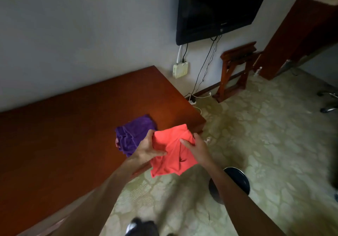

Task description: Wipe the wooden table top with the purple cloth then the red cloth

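The red cloth [170, 151] is held up between both hands, over the near right edge of the wooden table [73, 126]. My left hand [146, 150] grips its left side with the thumb on top. My right hand [196, 149] pinches its right side. The purple cloth [132, 135] lies crumpled on the table top just left of my left hand, near the table's front right corner.
A black television [217, 7] hangs on the wall with cables down to a power strip [192, 101]. A folding wooden rack [236, 71] leans at the wall. A round black stool [236, 179] stands on the patterned carpet under my right forearm. Chair legs [329, 102] show at right.
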